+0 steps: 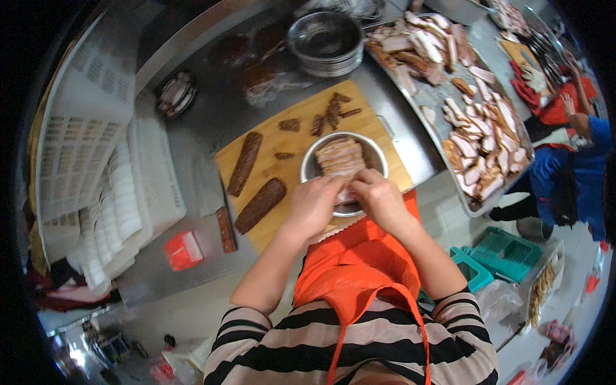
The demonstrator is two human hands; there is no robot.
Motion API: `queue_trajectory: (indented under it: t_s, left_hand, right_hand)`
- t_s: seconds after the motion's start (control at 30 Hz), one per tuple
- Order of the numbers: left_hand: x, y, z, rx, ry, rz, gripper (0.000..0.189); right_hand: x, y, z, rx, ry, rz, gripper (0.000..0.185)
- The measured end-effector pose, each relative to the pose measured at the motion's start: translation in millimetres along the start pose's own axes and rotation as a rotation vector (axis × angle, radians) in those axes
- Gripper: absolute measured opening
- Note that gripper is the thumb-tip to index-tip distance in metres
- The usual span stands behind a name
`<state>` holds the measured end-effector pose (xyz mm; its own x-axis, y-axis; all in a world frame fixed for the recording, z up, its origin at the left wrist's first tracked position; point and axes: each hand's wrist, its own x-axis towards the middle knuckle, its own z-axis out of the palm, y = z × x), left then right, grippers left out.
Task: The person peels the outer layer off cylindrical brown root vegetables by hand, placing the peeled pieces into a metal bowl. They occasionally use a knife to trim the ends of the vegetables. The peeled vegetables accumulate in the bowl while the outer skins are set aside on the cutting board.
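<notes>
A round steel bowl (pixel 383 154) stands at the near right of the wooden cutting board (pixel 298 178). Overlapping slices of cooked pork (pixel 340 156) are stacked inside it. My left hand (pixel 320 197) and my right hand (pixel 375 192) meet over the bowl's near half, their fingertips pinching pale meat at the near end of the slices. My fingers hide part of that meat. On the board's left lie two dark brown meat logs, one farther (pixel 245 163) and one nearer (pixel 261 205). Dark cut pieces (pixel 332 111) are scattered at the far side.
Left of the board lies a cleaver with a wooden handle (pixel 226 231), near a red-and-white packet (pixel 184 250). White crates (pixel 86 125) hold stacked white bowls (pixel 113 192). Steel bowls (pixel 327 48) stand behind; a metal tray (pixel 452 190) of cut pork lies right. A person in blue (pixel 572 178) is at far right.
</notes>
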<state>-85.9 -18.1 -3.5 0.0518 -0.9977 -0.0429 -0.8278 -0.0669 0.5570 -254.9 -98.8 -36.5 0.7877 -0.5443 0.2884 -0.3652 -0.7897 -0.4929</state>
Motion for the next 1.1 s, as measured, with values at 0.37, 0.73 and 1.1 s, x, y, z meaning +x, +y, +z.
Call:
queue_trajectory:
  t_s: [0.37,0.73,1.1]
  left_hand:
    - [-32,-5,-20,-0.41,0.271,-0.082,0.015]
    - [-34,-4,-16,-0.443,0.266,-0.083,0.013]
    - [-16,-85,-49,-0.075,0.373,-0.154,0.013]
  right_hand:
    - [-68,187,-117,-0.486,0.212,0.6,0.018]
    - [-62,241,-145,-0.237,-0.031,0.45,0.014]
    - [-57,223,-130,-0.54,-0.076,0.348,0.012]
